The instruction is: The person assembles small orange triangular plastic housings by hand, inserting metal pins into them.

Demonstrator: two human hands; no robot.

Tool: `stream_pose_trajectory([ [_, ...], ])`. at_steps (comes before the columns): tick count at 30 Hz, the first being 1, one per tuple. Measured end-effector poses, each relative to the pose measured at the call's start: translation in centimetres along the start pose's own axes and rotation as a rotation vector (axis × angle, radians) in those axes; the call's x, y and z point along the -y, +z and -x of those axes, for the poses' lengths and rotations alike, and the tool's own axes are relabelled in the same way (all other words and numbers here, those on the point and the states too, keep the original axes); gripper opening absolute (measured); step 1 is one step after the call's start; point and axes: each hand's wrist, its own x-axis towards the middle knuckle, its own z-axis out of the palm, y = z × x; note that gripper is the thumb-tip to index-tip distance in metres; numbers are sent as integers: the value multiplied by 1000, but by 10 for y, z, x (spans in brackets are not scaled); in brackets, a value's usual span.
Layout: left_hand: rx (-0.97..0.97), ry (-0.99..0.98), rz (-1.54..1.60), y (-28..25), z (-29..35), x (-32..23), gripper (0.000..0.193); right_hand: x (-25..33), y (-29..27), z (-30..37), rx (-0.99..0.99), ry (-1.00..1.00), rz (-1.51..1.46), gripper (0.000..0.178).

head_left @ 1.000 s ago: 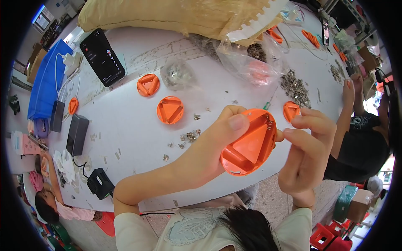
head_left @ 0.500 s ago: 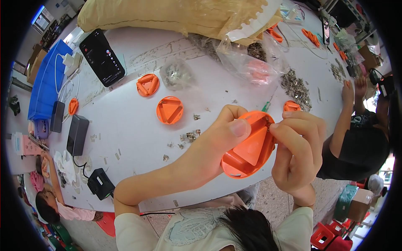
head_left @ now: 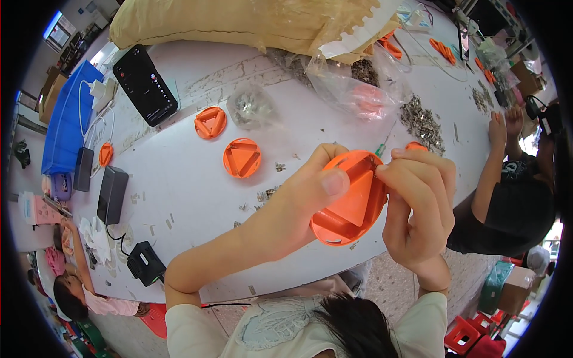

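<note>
My left hand (head_left: 292,200) grips a round orange plastic housing (head_left: 357,197) with a raised triangle in its middle, thumb on the near face. The housing is tilted above the table. At its upper right rim the fingertips of my right hand (head_left: 421,206) are pinched together by a slot where a bit of metal shows; what they hold is too small to make out. Two similar orange housings, one farther (head_left: 210,123) and one nearer (head_left: 242,158), lie to the left. Small metal clips (head_left: 264,194) are partly hidden behind my left hand. Another orange part (head_left: 416,145) shows behind my right fingers.
A heap of metal pieces (head_left: 421,122) lies at the right beside a clear plastic bag (head_left: 358,89). A large tan sack (head_left: 239,24) spans the back. At left are a phone (head_left: 145,85), a blue bin (head_left: 68,128) and black boxes (head_left: 113,194). Other people sit at both sides.
Both hands and the housing have shifted slightly up and to the left. My right fingertips stay at the housing's upper right rim.
</note>
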Motion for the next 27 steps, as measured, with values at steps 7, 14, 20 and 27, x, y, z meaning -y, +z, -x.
stream_pose_trajectory([
  [7, -28, 117, 25, 9, -10, -3, 55, -9, -4, 0, 46, 149, -152, 28],
  [14, -73, -36, 222, 4, -16, 2, 74, 5, -19, -6, 72, 519, -306, 14],
  [20, -20, -205, 180, 3, -15, 0, 79, -9, -17, -10, 383, 777, -670, 9],
  [27, -150, -286, 199, 6, -14, -7, 77, -6, -17, -7, 416, 982, -717, 10],
])
